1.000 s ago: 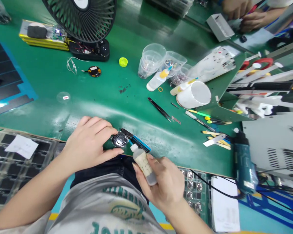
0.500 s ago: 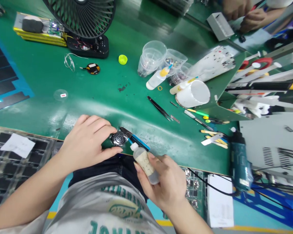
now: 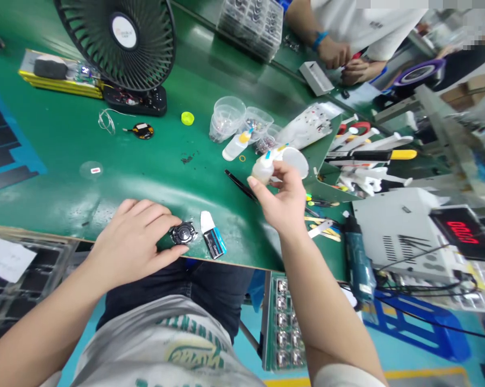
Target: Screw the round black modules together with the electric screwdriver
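My left hand (image 3: 140, 236) lies at the bench's near edge, thumb and fingers closed around a small round black watch case (image 3: 184, 233). Just right of the case rests a blue-and-black scraper (image 3: 214, 243) with a pale blade end, touched by neither hand. Over the bench to the right, my right hand (image 3: 280, 196) grips a small squeeze bottle (image 3: 262, 169) with a blue tip, held roughly upright in front of a white cup (image 3: 297, 161). Black tweezers (image 3: 239, 184) lie beneath and left of that hand, their tips hidden by it.
A black fan (image 3: 145, 99) stands at the back left. Plastic cups (image 3: 226, 121) and another dropper bottle (image 3: 235, 147) stand mid-bench. On the right are a tool rack (image 3: 327, 161), a teal heat gun (image 3: 357, 258) and a grey box (image 3: 399, 231). A co-worker's hands (image 3: 343, 62) work across the bench.
My right hand has carried the squeeze bottle from beside the watch case up and right, turning its tip upward. My left hand keeps the case. The view has swung right.
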Available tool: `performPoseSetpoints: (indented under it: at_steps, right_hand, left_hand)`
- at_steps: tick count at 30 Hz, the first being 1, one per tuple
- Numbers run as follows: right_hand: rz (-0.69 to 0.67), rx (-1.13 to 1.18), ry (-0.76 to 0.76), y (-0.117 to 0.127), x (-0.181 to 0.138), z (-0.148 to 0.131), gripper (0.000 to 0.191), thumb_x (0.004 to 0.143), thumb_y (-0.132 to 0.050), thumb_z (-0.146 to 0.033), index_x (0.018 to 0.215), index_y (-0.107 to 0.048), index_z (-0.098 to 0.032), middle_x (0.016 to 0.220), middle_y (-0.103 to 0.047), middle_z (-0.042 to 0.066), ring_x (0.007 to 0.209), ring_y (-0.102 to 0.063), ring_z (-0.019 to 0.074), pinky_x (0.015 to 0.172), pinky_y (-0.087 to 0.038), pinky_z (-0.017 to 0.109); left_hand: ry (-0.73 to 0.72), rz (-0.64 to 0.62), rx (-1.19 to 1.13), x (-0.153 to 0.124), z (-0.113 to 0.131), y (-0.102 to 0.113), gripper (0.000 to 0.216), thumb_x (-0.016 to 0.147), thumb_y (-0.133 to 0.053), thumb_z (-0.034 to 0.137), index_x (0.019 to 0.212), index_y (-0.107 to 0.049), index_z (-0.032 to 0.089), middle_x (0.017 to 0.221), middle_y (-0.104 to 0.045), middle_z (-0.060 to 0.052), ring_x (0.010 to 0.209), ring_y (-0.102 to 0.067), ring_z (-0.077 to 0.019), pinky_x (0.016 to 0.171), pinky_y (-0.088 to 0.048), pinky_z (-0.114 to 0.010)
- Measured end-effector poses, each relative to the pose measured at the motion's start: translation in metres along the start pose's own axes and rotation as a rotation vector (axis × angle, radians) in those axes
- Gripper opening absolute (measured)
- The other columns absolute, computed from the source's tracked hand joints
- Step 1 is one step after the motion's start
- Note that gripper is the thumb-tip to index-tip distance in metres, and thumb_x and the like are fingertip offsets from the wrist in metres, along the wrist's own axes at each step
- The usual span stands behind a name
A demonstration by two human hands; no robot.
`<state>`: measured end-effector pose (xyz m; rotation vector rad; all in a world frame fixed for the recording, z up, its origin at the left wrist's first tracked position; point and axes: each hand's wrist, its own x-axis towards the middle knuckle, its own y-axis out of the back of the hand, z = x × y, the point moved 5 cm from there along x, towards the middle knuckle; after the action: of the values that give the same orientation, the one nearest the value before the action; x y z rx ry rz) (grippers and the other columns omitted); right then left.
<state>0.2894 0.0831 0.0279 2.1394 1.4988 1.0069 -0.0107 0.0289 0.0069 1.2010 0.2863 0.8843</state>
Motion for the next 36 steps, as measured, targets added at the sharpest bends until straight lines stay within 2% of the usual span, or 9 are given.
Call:
performPoseSetpoints:
  at_steps: [6,10,12,14,17,19,23,29,36]
  right_hand:
    - [-0.078,-0.100,-0.114,-0.005,0.001,0.012,0.050,0.082,-0.077,-0.047,0.121,-0.063,-0.020,0.115,-0.076,0.011,0.101,-0.072,0.0284,0.084,-0.057,0.045]
    - [0.071,-0.361,0.028,0.022,-0.035,-0.026,0.045,0.091,-0.072,-0.046,0.125,-0.062,-0.019,0.116,-0.073,0.015,0.094,-0.070,0.0273,0.082,-0.058,0.046]
    - [-0.126,-0.392,0.097,0.012,-0.059,-0.051,0.034,0.098,-0.067,-0.045,0.119,-0.064,-0.019,0.107,-0.073,0.013,0.094,-0.070,0.0271,0.083,-0.060,0.045]
    - [-0.375,-0.413,0.165,-0.009,-0.081,-0.072,0.040,0.098,-0.068,-0.049,0.119,-0.065,-0.015,0.114,-0.070,0.018,0.106,-0.069,0.0329,0.089,-0.060,0.049]
    - [-0.564,-0.435,0.145,-0.032,-0.089,-0.085,0.029,0.100,-0.065,-0.037,0.115,-0.064,-0.013,0.118,-0.068,0.021,0.112,-0.067,0.0364,0.093,-0.058,0.052]
    - [-0.662,-0.423,0.067,-0.038,-0.082,-0.082,0.017,0.099,-0.064,-0.029,0.108,-0.064,-0.015,0.109,-0.070,0.017,0.104,-0.069,0.0335,0.089,-0.057,0.047]
    - [-0.778,-0.256,-0.142,-0.033,-0.060,-0.071,0.013,0.096,-0.065,-0.023,0.109,-0.065,-0.021,0.091,-0.074,0.005,0.080,-0.068,0.0227,0.073,-0.050,0.034]
    - [-0.932,0.328,-0.369,-0.045,-0.058,-0.068,0.021,0.099,-0.063,-0.038,0.095,-0.072,-0.019,0.076,-0.067,0.000,0.065,-0.056,0.0146,0.060,-0.043,0.027]
    - [-0.995,0.413,-0.415,-0.061,-0.053,-0.064,0.018,0.095,-0.070,-0.036,0.096,-0.076,-0.019,0.074,-0.070,-0.001,0.063,-0.057,0.0138,0.060,-0.045,0.027]
  left_hand:
    - [0.008,-0.004,-0.025,0.000,-0.002,-0.002,0.037,0.100,-0.062,0.054,0.114,-0.071,0.020,0.107,-0.074,-0.009,0.100,-0.065,-0.0301,0.084,-0.040,-0.046]
    - [0.018,0.001,-0.038,0.001,-0.001,-0.001,0.035,0.101,-0.061,0.050,0.115,-0.071,0.021,0.107,-0.074,-0.008,0.100,-0.065,-0.0306,0.084,-0.040,-0.047]
    - [0.014,0.003,-0.044,0.001,0.000,0.000,0.033,0.101,-0.061,0.048,0.116,-0.072,0.021,0.106,-0.074,-0.008,0.099,-0.065,-0.0305,0.083,-0.041,-0.047]
    - [0.012,0.001,-0.043,0.002,0.000,0.001,0.033,0.101,-0.061,0.047,0.117,-0.072,0.021,0.106,-0.074,-0.008,0.099,-0.065,-0.0309,0.082,-0.041,-0.047]
    - [0.010,-0.008,-0.027,0.002,0.000,0.002,0.034,0.102,-0.060,0.047,0.119,-0.073,0.020,0.106,-0.075,-0.009,0.098,-0.066,-0.0314,0.081,-0.041,-0.048]
    - [0.005,-0.023,-0.016,0.002,0.000,0.003,0.034,0.101,-0.061,0.047,0.120,-0.073,0.020,0.107,-0.075,-0.009,0.098,-0.066,-0.0312,0.081,-0.041,-0.048]
    - [0.008,-0.042,-0.019,0.001,-0.001,0.003,0.038,0.101,-0.062,0.049,0.122,-0.072,0.020,0.111,-0.075,-0.010,0.101,-0.067,-0.0306,0.082,-0.042,-0.047]
    - [-0.006,-0.033,-0.006,0.001,-0.001,0.005,0.035,0.102,-0.061,0.049,0.121,-0.071,0.021,0.109,-0.076,-0.009,0.099,-0.067,-0.0288,0.081,-0.041,-0.046]
    - [-0.009,-0.044,-0.026,0.002,-0.003,0.005,0.034,0.103,-0.061,0.048,0.123,-0.071,0.022,0.107,-0.076,-0.008,0.100,-0.067,-0.0284,0.081,-0.040,-0.045]
